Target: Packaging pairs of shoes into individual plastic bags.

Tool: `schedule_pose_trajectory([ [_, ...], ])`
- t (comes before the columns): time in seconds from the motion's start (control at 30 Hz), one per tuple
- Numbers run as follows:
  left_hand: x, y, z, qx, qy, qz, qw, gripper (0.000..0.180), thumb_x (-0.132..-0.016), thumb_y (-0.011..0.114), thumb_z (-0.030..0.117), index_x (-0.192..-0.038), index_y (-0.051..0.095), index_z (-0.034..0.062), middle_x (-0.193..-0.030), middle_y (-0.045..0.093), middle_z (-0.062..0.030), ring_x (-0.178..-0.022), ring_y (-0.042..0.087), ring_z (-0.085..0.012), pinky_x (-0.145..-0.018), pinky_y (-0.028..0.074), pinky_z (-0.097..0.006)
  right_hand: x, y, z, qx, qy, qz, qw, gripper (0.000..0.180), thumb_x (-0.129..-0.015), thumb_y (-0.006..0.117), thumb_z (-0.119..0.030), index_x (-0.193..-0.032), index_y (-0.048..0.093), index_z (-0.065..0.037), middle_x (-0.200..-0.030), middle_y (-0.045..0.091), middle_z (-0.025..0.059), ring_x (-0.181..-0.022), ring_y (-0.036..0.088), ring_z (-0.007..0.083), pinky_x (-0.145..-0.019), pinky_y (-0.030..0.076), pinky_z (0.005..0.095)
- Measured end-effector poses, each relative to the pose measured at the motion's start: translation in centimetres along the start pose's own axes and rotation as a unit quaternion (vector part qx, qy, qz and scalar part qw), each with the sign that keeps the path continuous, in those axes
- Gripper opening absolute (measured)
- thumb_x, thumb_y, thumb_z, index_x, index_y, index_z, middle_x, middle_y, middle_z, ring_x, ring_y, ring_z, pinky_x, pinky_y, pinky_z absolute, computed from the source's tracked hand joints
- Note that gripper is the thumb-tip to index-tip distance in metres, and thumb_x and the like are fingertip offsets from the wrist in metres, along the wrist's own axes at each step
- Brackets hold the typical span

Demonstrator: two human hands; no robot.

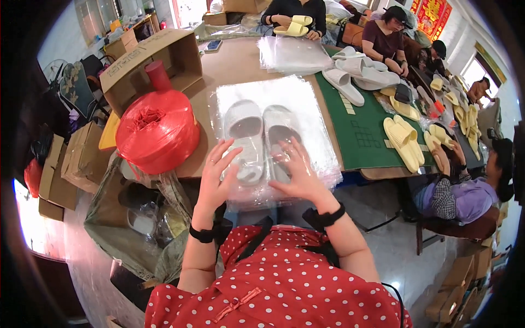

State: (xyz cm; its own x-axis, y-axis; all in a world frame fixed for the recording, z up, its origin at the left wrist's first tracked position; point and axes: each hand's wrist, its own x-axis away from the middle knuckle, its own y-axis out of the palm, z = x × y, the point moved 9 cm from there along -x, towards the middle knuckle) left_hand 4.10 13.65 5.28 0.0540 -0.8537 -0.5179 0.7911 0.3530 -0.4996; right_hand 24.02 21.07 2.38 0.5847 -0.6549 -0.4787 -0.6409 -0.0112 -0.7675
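Observation:
A pair of pale grey slide slippers (244, 113) lies side by side inside a clear plastic bag, on top of a stack of clear plastic bags (315, 128) at the table's near edge. My left hand (217, 174) is over the near end of the left slipper, its fingers spread. Over the right slipper's near end is my right hand (299, 170), fingers apart too. Neither hand grips anything; whether the fingertips touch the plastic I cannot tell.
A red roll of plastic twine (157, 132) and a cardboard box (180, 60) stand left. Below hangs an open sack (117, 227) with bagged slippers. Right, grey slippers (340, 87) and yellow slippers (403, 143) lie on a green mat (361, 117). Several people sit around the tables.

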Motion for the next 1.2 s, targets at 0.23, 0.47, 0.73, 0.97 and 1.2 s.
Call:
schedule_pose_trajectory([
  [0.23,1.3,2.5,0.5,-0.120,-0.026,-0.067,0.990,0.091,-0.073,0.084,0.043,-0.149,0.045,0.0122,-0.162,0.022,-0.0244,-0.149,0.020,-0.0466,-0.119,0.026,-0.052,3.6,-1.6,-0.7,-0.040,-0.002,-0.118,0.992,0.085,-0.070,0.083,-0.029,-0.146,0.048,-0.020,-0.161,0.021,0.0233,-0.152,0.010,0.0467,-0.121,0.020,0.0564],
  [0.47,2.1,2.8,-1.5,-0.144,-0.065,-0.058,0.986,0.096,-0.072,0.085,0.027,-0.153,0.036,0.0094,-0.161,0.019,-0.0280,-0.150,0.018,-0.0434,-0.121,0.023,-0.049,2.9,-2.6,0.9,-0.054,0.063,-0.037,0.996,0.071,-0.079,0.079,-0.021,-0.142,0.049,-0.008,-0.157,0.030,0.0248,-0.145,0.032,0.0440,-0.116,0.035,0.0453],
  [0.73,2.6,1.9,-1.2,-0.141,-0.111,-0.030,0.983,0.092,-0.070,0.085,0.019,-0.150,0.041,0.0124,-0.160,0.022,-0.0271,-0.146,0.026,-0.0440,-0.118,0.031,-0.048,3.0,-1.3,1.5,0.035,0.105,0.012,0.994,0.054,-0.081,0.078,-0.022,-0.129,0.058,-0.007,-0.135,0.052,0.0145,-0.105,0.064,0.0377,-0.088,0.054,0.0467],
  [0.97,2.2,2.5,-2.4,-0.180,-0.130,0.052,0.974,0.078,-0.073,0.081,0.020,-0.143,0.049,0.0098,-0.154,0.036,-0.0253,-0.140,0.039,-0.0406,-0.114,0.037,-0.044,3.6,-1.3,1.8,0.064,0.151,0.044,0.985,0.049,-0.082,0.077,-0.027,-0.123,0.059,-0.008,-0.125,0.051,0.0118,-0.090,0.067,0.0363,-0.072,0.056,0.0484],
  [1.2,1.0,2.7,-3.2,-0.173,-0.124,0.115,0.970,0.046,-0.091,0.066,0.013,-0.136,0.057,0.0087,-0.137,0.054,-0.0178,-0.124,0.055,-0.0358,-0.105,0.043,-0.040,3.6,-1.9,2.1,0.047,0.200,0.044,0.978,0.047,-0.083,0.074,-0.018,-0.125,0.056,-0.009,-0.125,0.052,0.0138,-0.095,0.065,0.0379,-0.076,0.055,0.0478],
])
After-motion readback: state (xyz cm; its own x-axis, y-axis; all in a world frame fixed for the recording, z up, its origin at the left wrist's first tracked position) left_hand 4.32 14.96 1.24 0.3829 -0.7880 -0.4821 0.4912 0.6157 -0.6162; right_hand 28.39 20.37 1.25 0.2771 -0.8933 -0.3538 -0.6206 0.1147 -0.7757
